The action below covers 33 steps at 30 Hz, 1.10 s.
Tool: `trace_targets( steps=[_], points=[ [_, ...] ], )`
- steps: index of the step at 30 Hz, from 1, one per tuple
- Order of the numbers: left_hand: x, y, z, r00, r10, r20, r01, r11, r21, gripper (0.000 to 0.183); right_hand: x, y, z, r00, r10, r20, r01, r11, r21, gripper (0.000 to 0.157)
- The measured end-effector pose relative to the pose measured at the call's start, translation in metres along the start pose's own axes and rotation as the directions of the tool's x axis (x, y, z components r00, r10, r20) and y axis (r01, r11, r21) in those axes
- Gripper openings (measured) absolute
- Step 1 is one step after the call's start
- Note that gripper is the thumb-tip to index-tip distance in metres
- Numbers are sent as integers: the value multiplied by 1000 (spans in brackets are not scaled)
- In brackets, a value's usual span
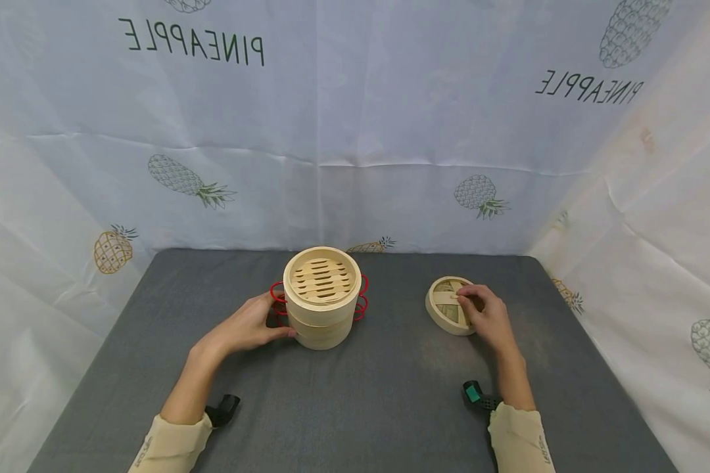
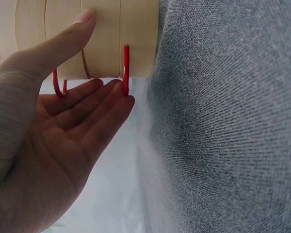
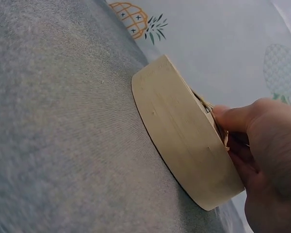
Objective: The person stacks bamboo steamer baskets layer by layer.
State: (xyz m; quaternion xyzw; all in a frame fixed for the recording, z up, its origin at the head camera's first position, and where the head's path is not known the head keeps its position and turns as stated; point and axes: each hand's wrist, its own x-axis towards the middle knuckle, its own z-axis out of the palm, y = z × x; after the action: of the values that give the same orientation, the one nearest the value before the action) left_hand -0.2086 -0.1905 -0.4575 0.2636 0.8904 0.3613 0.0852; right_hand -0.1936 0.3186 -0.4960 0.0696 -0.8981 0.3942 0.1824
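A stack of bamboo steamer baskets (image 1: 322,315) stands upright on the table, its slatted inside showing at the top. Red wire handles (image 1: 361,305) stick out from both sides. My left hand (image 1: 251,325) is at its left side, thumb laid against the bamboo wall and the other fingers extended near a red handle (image 2: 126,70). To the right, the round bamboo lid (image 1: 444,315) lies top up on the cloth. My right hand (image 1: 488,318) pinches the loop at the lid's middle; in the right wrist view the lid's rim (image 3: 184,136) is down at the cloth.
Dark grey cloth covers the table (image 1: 378,394). Behind it hangs a white curtain (image 1: 355,118) with pineapple prints, which also runs along both sides. Black wrist cameras (image 1: 223,410) sit at both cuffs.
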Motion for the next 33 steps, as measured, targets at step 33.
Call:
trace_targets(
  steps=[33],
  points=[
    [1, -2, 0, 1000, 4, 4, -4, 1000, -1, 70, 3, -3, 6, 998, -31, -50, 30, 999, -30, 10]
  ],
)
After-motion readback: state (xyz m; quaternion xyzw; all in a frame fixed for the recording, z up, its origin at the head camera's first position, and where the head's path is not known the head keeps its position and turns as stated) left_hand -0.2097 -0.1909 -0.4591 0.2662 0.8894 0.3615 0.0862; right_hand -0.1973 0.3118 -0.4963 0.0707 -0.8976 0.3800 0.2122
